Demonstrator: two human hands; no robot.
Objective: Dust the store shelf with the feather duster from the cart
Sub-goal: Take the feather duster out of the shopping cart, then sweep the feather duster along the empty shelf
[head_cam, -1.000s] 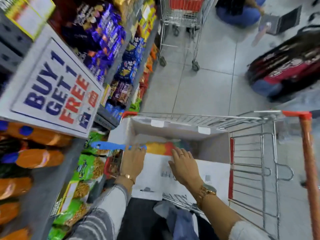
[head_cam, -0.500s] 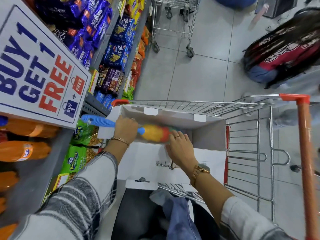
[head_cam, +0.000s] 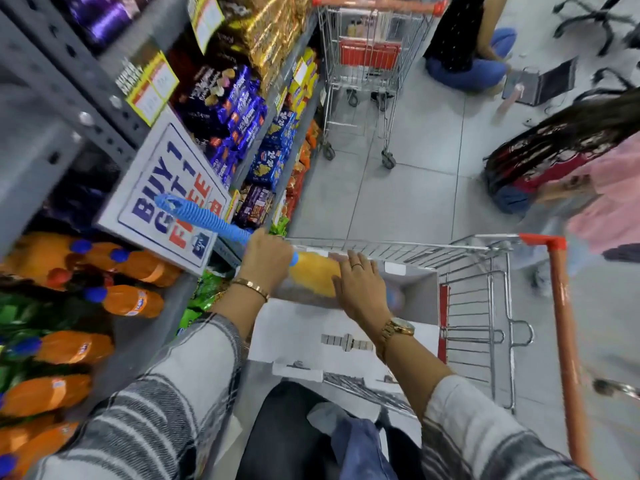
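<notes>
Fingers [head_cam: 273,244] have lifted feather duster [head_cam: 207,220] above cart [head_cam: 561,306].

Your one head camera looked down from up high, close over your hands and the cart [head_cam: 561,306], with the shelf [head_cam: 52,81] on its left side.

Both sleeves [head_cam: 194,382] are a white and grey plaid, rolled short of the wrists; the left hand [head_cam: 266,261] has a thin gold bracelet [head_cam: 250,285] at the wrist; the right hand [head_cam: 360,289] wears a ring [head_cam: 356,265] and a gold watch [head_cam: 398,329]; dark trousers [head_cam: 277,438] show below.
</notes>
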